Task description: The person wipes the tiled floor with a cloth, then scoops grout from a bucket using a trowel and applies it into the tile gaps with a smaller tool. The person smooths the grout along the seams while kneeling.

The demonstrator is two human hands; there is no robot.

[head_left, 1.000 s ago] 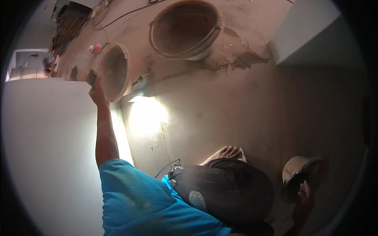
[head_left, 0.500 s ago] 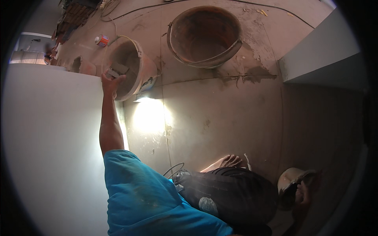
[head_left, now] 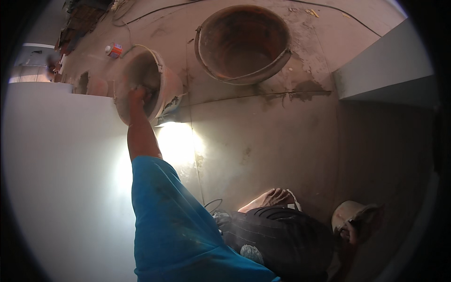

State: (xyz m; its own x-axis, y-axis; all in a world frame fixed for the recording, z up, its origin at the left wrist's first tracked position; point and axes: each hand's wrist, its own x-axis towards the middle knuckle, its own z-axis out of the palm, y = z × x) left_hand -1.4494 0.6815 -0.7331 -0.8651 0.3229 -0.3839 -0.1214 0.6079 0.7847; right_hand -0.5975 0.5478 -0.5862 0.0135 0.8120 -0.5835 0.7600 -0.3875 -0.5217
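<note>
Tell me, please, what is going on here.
A person in a blue shirt has the left hand inside a bucket; whether it grips anything there is hidden. The right hand is at the opening of a small pale container, its grip unclear. A second bucket stands on the floor, and bright light glares near the first.

Looks down from the head through a wide fisheye, facing the floor at centre, close above a blue sleeve, lower centre.

A stained, seamed floor fills the centre, dim at right. A white wall spans the lower left; a pale ledge juts in upper right. Glaring light pools left of centre.
</note>
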